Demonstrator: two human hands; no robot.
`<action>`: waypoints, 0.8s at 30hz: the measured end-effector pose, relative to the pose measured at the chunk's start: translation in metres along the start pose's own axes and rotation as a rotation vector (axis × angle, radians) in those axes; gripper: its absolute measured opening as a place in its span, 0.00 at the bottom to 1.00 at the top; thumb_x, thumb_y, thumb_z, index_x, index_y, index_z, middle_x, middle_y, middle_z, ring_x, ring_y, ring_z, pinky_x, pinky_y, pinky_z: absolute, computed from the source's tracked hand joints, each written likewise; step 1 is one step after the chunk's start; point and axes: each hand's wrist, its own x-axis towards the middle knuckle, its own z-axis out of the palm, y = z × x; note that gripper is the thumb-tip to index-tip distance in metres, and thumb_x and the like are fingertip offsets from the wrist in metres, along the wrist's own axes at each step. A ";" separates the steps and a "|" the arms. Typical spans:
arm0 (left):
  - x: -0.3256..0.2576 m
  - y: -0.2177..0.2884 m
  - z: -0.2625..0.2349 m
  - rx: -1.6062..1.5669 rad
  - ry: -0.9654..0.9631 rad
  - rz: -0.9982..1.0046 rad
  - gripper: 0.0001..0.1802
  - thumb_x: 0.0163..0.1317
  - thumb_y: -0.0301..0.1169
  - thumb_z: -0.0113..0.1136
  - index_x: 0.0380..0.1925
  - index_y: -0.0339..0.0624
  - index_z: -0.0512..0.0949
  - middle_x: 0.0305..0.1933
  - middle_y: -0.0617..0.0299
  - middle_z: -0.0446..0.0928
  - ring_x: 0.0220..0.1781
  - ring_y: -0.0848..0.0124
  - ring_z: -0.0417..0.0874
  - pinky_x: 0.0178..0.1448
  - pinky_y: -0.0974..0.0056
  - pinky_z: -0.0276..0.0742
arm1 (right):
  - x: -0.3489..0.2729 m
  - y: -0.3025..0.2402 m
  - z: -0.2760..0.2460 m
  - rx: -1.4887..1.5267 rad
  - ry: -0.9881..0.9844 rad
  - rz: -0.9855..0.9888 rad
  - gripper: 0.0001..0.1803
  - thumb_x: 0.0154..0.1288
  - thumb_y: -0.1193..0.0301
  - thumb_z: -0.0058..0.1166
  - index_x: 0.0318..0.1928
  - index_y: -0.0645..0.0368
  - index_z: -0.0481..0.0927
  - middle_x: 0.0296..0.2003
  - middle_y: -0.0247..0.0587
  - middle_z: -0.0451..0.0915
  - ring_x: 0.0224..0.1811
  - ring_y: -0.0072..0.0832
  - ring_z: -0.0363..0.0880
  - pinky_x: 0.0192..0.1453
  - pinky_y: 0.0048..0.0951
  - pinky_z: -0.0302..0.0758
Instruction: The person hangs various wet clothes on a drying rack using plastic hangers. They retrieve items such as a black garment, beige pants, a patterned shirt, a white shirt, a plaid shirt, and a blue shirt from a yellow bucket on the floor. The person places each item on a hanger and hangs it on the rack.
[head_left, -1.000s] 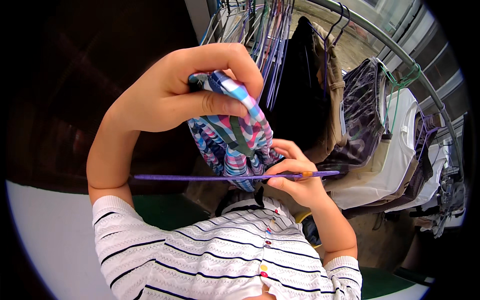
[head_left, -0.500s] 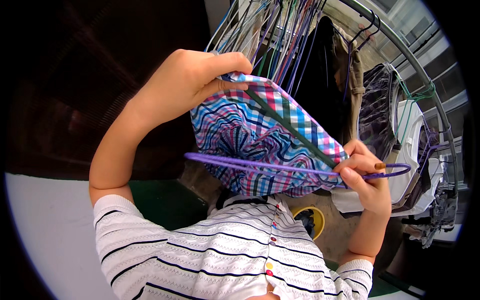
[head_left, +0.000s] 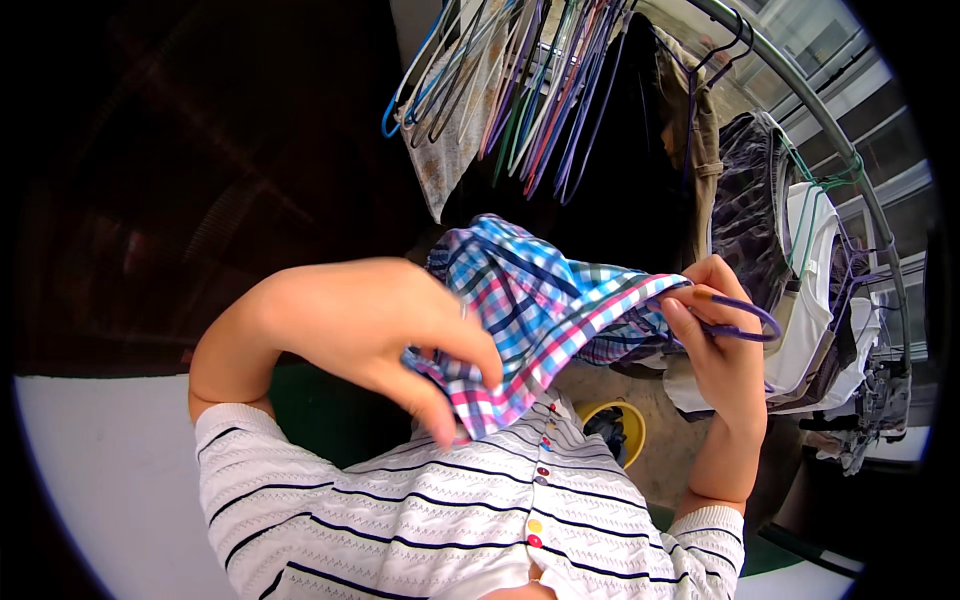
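A plaid garment [head_left: 520,290] in blue, pink and white hangs bunched in front of my chest. Its edge runs from my right hand down toward my left. My right hand [head_left: 720,335] is closed on a corner of it, together with a purple hanger [head_left: 752,318] whose hook curves out past the fingers. Most of the hanger is hidden by the cloth. My left hand [head_left: 385,325], slightly blurred, is at the garment's near left edge, thumb and forefinger spread with cloth showing in the gap. Its other fingers are hidden.
A curved metal rail [head_left: 815,100] bears several hanging clothes, among them dark trousers [head_left: 748,190] and a white top [head_left: 815,225]. Bare coloured hangers [head_left: 560,95] cluster at the top beside a patterned cloth [head_left: 445,140]. Below stands a yellow bucket [head_left: 636,435] with dark cloth inside.
My left hand has come down toward my chest, and its thumb and forefinger have parted. The garment has folded over, covering the hanger's long bar. My right hand keeps its hold, slightly shifted left.
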 end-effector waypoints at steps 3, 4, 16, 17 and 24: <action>-0.002 -0.031 -0.017 0.319 0.435 -0.076 0.31 0.51 0.50 0.72 0.51 0.42 0.81 0.59 0.53 0.78 0.60 0.56 0.78 0.62 0.57 0.74 | -0.008 0.002 -0.009 0.009 -0.007 -0.061 0.04 0.59 0.81 0.62 0.35 0.67 0.81 0.33 0.40 0.72 0.33 0.27 0.70 0.35 0.25 0.66; -0.003 -0.046 -0.016 0.384 0.552 -0.132 0.34 0.51 0.49 0.72 0.55 0.42 0.79 0.63 0.51 0.75 0.64 0.56 0.76 0.66 0.56 0.71 | -0.012 0.000 -0.013 -0.002 -0.011 -0.065 0.04 0.59 0.79 0.62 0.35 0.66 0.82 0.33 0.40 0.72 0.33 0.27 0.71 0.35 0.25 0.66; 0.013 -0.044 -0.005 0.381 0.668 -0.108 0.28 0.39 0.28 0.77 0.44 0.42 0.78 0.40 0.60 0.77 0.40 0.64 0.78 0.45 0.62 0.75 | -0.045 0.004 -0.051 0.044 0.103 0.018 0.04 0.62 0.77 0.60 0.33 0.67 0.82 0.34 0.36 0.72 0.35 0.22 0.69 0.37 0.23 0.65; 0.015 -0.043 -0.004 0.360 0.650 -0.148 0.35 0.37 0.28 0.78 0.51 0.45 0.77 0.49 0.59 0.76 0.49 0.60 0.78 0.53 0.58 0.75 | -0.045 0.007 -0.049 0.076 0.133 -0.016 0.04 0.62 0.77 0.60 0.33 0.67 0.82 0.34 0.36 0.72 0.35 0.22 0.69 0.37 0.23 0.65; 0.076 0.033 0.038 0.965 0.542 -0.047 0.37 0.46 0.45 0.72 0.58 0.42 0.77 0.55 0.55 0.78 0.57 0.55 0.78 0.62 0.50 0.72 | -0.008 0.000 -0.013 0.145 0.078 -0.226 0.06 0.62 0.76 0.64 0.37 0.67 0.83 0.32 0.43 0.77 0.33 0.28 0.75 0.34 0.27 0.70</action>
